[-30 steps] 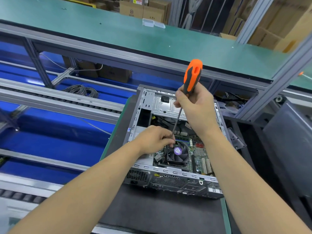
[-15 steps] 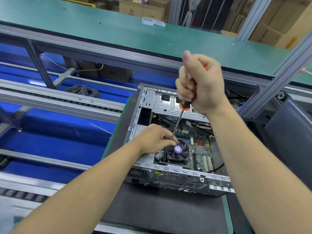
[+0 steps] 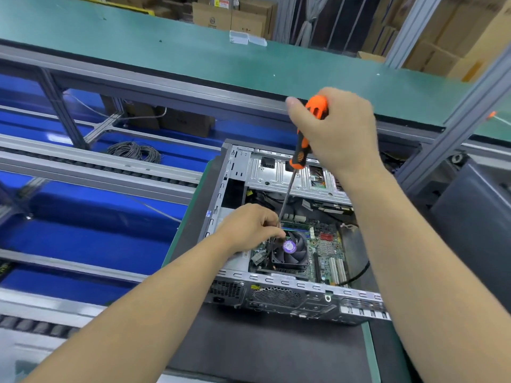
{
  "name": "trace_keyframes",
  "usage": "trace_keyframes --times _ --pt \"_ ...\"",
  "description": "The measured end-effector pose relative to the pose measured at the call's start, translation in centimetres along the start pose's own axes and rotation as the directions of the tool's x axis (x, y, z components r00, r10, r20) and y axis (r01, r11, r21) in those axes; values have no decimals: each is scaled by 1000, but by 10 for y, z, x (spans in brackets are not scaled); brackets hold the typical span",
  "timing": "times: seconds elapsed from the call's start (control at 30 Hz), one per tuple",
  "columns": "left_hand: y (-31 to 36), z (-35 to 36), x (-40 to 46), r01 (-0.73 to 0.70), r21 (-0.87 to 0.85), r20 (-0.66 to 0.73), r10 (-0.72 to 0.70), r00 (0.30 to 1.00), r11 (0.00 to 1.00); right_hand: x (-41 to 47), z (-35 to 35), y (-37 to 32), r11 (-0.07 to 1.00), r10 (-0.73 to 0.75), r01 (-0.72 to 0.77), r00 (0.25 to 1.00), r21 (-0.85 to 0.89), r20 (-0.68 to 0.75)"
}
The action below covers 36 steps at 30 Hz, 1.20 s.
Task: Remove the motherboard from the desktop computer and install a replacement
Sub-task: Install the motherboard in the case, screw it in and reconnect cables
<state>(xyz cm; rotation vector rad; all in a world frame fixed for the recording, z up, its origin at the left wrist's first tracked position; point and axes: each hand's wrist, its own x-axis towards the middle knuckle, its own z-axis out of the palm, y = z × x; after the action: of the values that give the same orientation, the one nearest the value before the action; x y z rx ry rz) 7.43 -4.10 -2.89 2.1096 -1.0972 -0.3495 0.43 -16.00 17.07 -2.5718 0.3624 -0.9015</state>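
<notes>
An open desktop case (image 3: 279, 298) lies on its side on a dark mat. Inside it sits the green motherboard (image 3: 327, 248) with a black CPU fan (image 3: 293, 251) that has a purple sticker at its hub. My right hand (image 3: 338, 131) is closed around the orange and black handle of a long screwdriver (image 3: 300, 150), held high above the case. The thin shaft slopes down to the fan's upper left corner. There my left hand (image 3: 249, 228) pinches the shaft near its tip with fingers and thumb. The tip itself is hidden by my fingers.
A silver drive cage (image 3: 287, 175) fills the far end of the case, with black cables below it. A green-topped bench (image 3: 193, 59) runs across the back, with cardboard boxes behind. Blue conveyor rails (image 3: 83, 172) and a coil of grey wire (image 3: 134, 152) lie to the left.
My right hand has shifted its hold on the handle, so the orange top shows again above my fingers. My left hand stays at the shaft beside the fan.
</notes>
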Motion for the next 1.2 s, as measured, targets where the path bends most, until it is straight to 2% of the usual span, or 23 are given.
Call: trace_keyframes --times 0.07,0.1,0.17,0.27,0.37,0.43,0.5,0.57,0.6,0.63,0.7,0.83,0.93,1.0,1.03,1.1,1.13,1.2 --pt "0 0 -1 -1 -6 15 1 1000 1000 -3 -7 -12 961 -19 12 1000 -277 -23" --pt "0 0 -2 -5 -16 25 5 1000 1000 -1 -12 -17 931 -35 43 999 -362 28" --pt "1 0 -3 -14 -27 32 15 999 1000 14 -21 -21 862 -112 206 969 -464 222" --pt "1 -2 -3 11 -73 35 -9 999 997 32 -35 -22 805 -242 477 807 -353 538" --pt "1 -1 -3 17 -90 56 -12 998 996 37 -54 -17 859 -323 508 639 -67 698" --pt "1 0 -3 13 -85 55 -8 998 996 42 -59 -13 857 -303 513 574 -46 761" --pt "2 -1 -2 20 -73 57 -16 998 997 48 -59 -19 849 -103 462 620 -256 777" --pt "3 -1 -2 14 -66 56 -10 998 998 48 -54 -29 801 96 383 675 -459 731" --pt "2 0 -2 14 -74 54 -10 998 997 47 -50 -31 756 82 430 685 -494 724" --pt "2 -1 -3 11 -84 53 -7 999 996 48 -47 -31 709 7 511 684 -486 730" --pt "1 -1 -4 0 -85 48 4 999 996 52 -46 -28 669 -116 626 620 -401 776" --pt "3 -1 -5 -7 -71 58 11 998 997 51 -56 -22 756 -224 634 483 -162 847" --pt "3 -1 -5 -12 -52 62 15 998 999 49 -55 -21 792 -321 610 456 -29 830" --pt "2 -1 -4 -7 -44 59 9 998 999 50 -56 -22 825 -234 555 508 -107 829" --pt "2 -1 -4 -3 -44 62 6 998 999 52 -57 -25 826 -128 518 557 -223 820" --pt "1 0 -3 1 -56 62 3 998 998 51 -58 -33 759 126 439 627 -482 769" --pt "1 0 -3 6 -60 63 -2 998 998 50 -55 -35 710 171 446 642 -545 748" --pt "0 0 -4 11 -63 65 -7 998 998 50 -49 -34 664 68 536 651 -521 756"
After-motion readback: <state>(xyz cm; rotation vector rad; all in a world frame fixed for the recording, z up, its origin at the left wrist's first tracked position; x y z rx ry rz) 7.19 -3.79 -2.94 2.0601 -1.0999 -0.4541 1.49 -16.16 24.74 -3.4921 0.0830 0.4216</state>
